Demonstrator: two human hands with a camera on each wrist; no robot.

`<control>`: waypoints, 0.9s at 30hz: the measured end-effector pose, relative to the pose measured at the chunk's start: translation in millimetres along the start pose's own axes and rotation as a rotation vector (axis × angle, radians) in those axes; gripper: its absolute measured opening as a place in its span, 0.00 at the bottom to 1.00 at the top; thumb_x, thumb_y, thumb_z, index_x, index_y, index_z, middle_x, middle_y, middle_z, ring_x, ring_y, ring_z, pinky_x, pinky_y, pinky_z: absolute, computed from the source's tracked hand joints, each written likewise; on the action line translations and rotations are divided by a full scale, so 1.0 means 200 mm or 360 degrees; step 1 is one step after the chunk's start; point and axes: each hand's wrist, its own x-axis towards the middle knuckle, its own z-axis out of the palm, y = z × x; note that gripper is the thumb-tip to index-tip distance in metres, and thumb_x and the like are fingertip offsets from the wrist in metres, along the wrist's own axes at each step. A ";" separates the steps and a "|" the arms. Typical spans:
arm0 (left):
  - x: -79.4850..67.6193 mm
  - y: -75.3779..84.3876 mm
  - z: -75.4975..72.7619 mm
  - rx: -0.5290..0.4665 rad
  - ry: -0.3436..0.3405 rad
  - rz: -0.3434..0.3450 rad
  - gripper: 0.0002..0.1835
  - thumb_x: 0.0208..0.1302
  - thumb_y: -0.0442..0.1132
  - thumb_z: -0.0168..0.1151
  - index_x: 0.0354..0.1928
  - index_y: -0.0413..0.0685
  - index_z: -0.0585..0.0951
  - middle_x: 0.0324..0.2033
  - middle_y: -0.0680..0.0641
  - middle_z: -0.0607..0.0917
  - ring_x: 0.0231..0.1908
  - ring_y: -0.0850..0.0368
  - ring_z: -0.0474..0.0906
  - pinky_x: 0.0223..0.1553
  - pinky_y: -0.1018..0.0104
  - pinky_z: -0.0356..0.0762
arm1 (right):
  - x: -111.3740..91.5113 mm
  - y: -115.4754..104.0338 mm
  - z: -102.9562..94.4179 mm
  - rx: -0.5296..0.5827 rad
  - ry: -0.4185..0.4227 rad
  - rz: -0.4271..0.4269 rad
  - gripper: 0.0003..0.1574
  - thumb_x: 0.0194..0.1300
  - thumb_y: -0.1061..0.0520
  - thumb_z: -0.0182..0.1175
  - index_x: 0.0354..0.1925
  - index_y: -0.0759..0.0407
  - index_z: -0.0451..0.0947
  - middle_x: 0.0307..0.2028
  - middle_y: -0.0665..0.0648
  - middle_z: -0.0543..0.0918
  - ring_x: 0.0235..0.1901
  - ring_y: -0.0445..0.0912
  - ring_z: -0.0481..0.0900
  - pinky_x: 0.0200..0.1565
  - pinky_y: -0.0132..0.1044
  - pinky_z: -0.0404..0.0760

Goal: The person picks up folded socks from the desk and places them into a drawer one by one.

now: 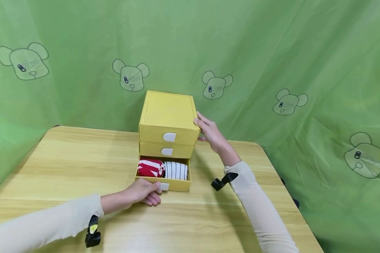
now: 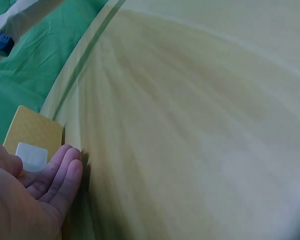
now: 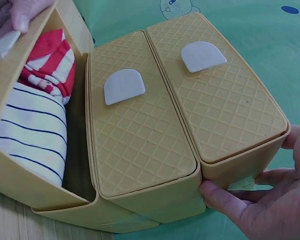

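A yellow three-drawer box stands on the table, each drawer front bearing a white tab. Its bottom drawer is pulled out. Inside lie a red-and-white striped rolled cloth and a white cloth roll with dark stripes, side by side. My left hand pinches the bottom drawer's white tab, thumb above and fingers beneath. My right hand rests against the right side of the box near its upper front corner, fingers spread. In the right wrist view, the middle drawer and top drawer are closed.
The wood-grain table extends around the box on both sides and in front. Behind it hangs a green curtain printed with bear heads. Black wrist straps with cameras sit on both sleeves.
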 end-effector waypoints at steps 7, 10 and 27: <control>0.08 0.00 -0.04 -0.0017 -0.0011 0.0003 0.24 0.80 0.45 0.50 0.49 0.25 0.83 0.32 0.37 0.91 0.28 0.57 0.89 0.34 0.62 0.89 | 0.00 0.00 0.00 0.0012 0.0005 -0.0017 0.41 0.79 0.41 0.48 0.82 0.39 0.45 0.82 0.50 0.45 0.77 0.61 0.57 0.68 0.62 0.71; 0.11 0.01 -0.06 -0.0025 -0.0018 -0.0010 0.25 0.80 0.46 0.50 0.50 0.26 0.83 0.32 0.37 0.91 0.28 0.58 0.88 0.34 0.63 0.89 | 0.01 0.00 0.00 0.0009 0.0001 -0.0024 0.42 0.79 0.41 0.48 0.82 0.42 0.44 0.82 0.50 0.45 0.77 0.62 0.57 0.68 0.62 0.71; 0.20 0.04 -0.12 0.0008 -0.0015 -0.0049 0.24 0.80 0.46 0.50 0.51 0.27 0.83 0.33 0.36 0.91 0.27 0.57 0.88 0.34 0.63 0.88 | 0.00 0.01 0.00 0.0010 0.0010 -0.0009 0.41 0.79 0.41 0.48 0.81 0.39 0.45 0.82 0.52 0.45 0.76 0.62 0.60 0.68 0.62 0.71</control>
